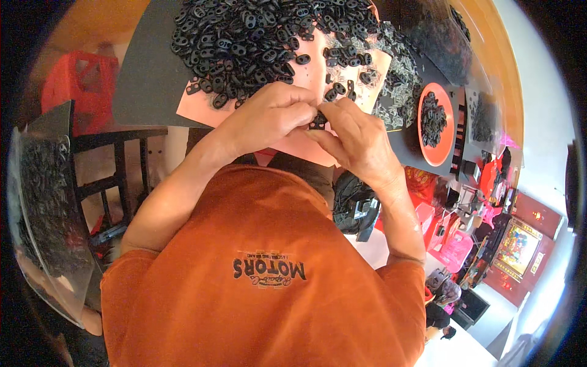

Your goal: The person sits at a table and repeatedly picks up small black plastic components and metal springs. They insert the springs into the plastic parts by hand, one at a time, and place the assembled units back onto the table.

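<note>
Both my hands meet at the near edge of a pink sheet [312, 61], over a small black plastic piece [318, 122] with holes, like a cord lock. My left hand [275, 119] is closed, its thumb and fingertips pinching at the piece from the left. From the right, my right hand [361, 137] grips it between thumb and bent fingers. The fingers partly hide the piece. Just beyond lies a big heap of black oval two-hole pieces [244, 46], with a few loose ones [335, 92] close to my right fingers.
Right of the sheet spreads a pile of small silvery pieces [397, 85]. An orange-red plate [435, 158] holds more black parts. The dark tabletop [147, 79] extends left, near a red plastic stool [76, 92]. A clear bag of black pieces [46, 208] stands at far left.
</note>
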A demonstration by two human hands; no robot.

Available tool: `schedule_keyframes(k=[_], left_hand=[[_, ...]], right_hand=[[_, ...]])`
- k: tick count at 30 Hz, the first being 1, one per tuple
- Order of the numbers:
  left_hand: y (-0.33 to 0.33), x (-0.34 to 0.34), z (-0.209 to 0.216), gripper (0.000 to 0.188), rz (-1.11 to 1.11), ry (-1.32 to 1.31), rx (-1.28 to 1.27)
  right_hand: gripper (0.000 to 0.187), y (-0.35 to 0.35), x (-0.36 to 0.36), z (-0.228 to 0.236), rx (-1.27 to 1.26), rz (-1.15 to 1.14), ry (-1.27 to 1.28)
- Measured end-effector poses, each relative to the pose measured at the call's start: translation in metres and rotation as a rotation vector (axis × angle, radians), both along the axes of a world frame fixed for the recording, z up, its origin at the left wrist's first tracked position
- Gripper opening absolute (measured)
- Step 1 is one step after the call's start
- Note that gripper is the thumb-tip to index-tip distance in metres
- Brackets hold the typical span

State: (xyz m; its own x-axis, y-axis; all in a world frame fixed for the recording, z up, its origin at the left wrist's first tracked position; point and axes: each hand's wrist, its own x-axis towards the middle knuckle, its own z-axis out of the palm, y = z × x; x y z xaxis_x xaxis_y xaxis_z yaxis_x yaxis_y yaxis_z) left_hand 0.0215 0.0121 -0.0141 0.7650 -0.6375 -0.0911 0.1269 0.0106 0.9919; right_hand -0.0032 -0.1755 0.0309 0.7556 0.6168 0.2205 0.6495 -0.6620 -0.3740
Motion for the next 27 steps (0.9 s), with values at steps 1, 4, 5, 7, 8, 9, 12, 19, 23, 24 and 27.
schedule_keyframes(k=[1,4,5,7,8,9,12,19,23,24,27], left_hand=[[-0.001,0.000,-0.001,0.020,-0.004,-0.011,-0.003],[0.000,0.000,0.002,0.020,-0.019,0.009,-0.002],[0.001,-0.001,0.002,0.020,-0.014,0.009,-0.001],[0.000,-0.002,0.003,0.020,-0.006,0.010,0.001],[0.000,-0.002,0.003,0.020,-0.006,0.002,0.013],[0.000,-0.002,0.004,0.021,-0.006,-0.006,0.024],[-0.001,-0.003,0.002,0.022,0.039,-0.070,0.041],[-0.009,-0.006,-0.001,0.024,0.141,-0.215,0.027],[-0.009,-0.003,-0.005,0.025,0.125,-0.353,0.027],[-0.009,-0.003,-0.006,0.025,0.129,-0.431,0.031],[-0.009,-0.004,-0.005,0.025,0.105,-0.334,0.040]], right_hand=[[0.029,-0.001,0.002,0.002,-0.011,0.022,0.001],[0.025,-0.003,0.008,0.006,-0.040,0.080,-0.004],[0.024,-0.003,0.009,0.007,-0.046,0.095,-0.010],[0.024,-0.003,0.012,0.007,-0.070,0.126,-0.025],[0.024,-0.003,0.014,0.007,-0.088,0.144,-0.035],[0.025,-0.003,0.015,0.006,-0.106,0.160,-0.044],[0.028,0.001,0.016,0.005,-0.185,0.165,-0.045],[0.030,-0.001,0.016,-0.001,-0.219,0.199,0.035],[0.023,0.000,0.016,0.001,-0.153,0.200,0.105],[0.022,0.000,0.016,0.000,-0.147,0.202,0.104],[0.021,0.000,0.014,-0.004,-0.114,0.218,0.090]])
